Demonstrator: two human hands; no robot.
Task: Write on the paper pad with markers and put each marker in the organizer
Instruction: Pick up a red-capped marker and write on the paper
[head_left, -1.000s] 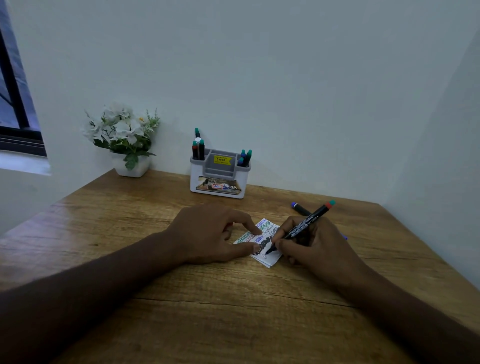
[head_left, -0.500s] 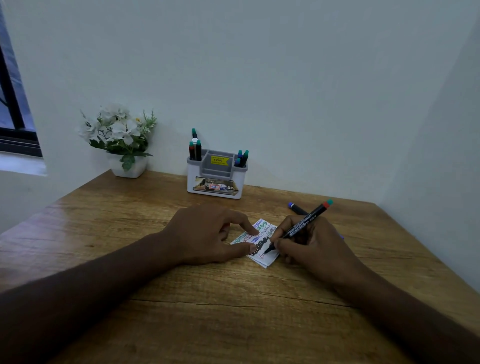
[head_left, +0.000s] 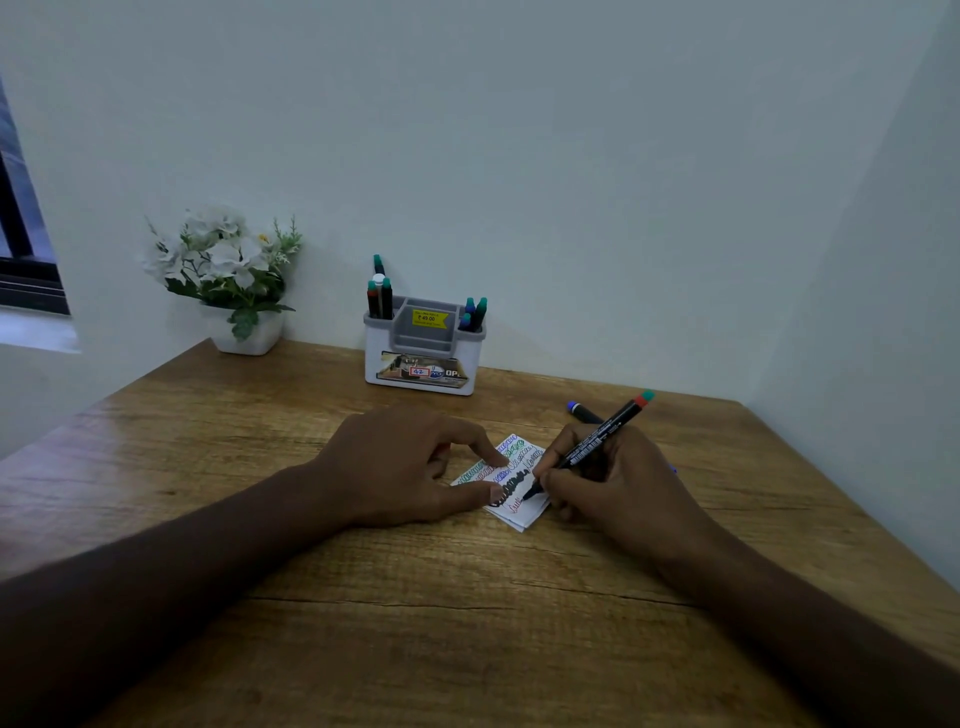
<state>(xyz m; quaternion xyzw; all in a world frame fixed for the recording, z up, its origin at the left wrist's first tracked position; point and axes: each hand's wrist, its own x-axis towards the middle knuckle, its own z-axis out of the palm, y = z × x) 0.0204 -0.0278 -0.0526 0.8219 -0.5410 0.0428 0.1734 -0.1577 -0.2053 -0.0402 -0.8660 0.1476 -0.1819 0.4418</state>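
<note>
Little has changed across the last second: the wooden worktop (head_left: 218, 457) and the grey-and-white organizer (head_left: 423, 358) at its far edge, with markers already standing in its left and right compartments, are seen where they were. The left hand (head_left: 410, 462) is still pressed on the small paper pad (head_left: 511, 480), thumb and forefinger pinning its left side. The right hand (head_left: 618, 486) keeps a pinching grip on a black marker (head_left: 587, 447), whose tip has crept slightly along the thick black scribble. Writing is judged under way; this marker, and a blue-capped marker (head_left: 582, 411) lying just beyond the right hand, are not yet put away.
</note>
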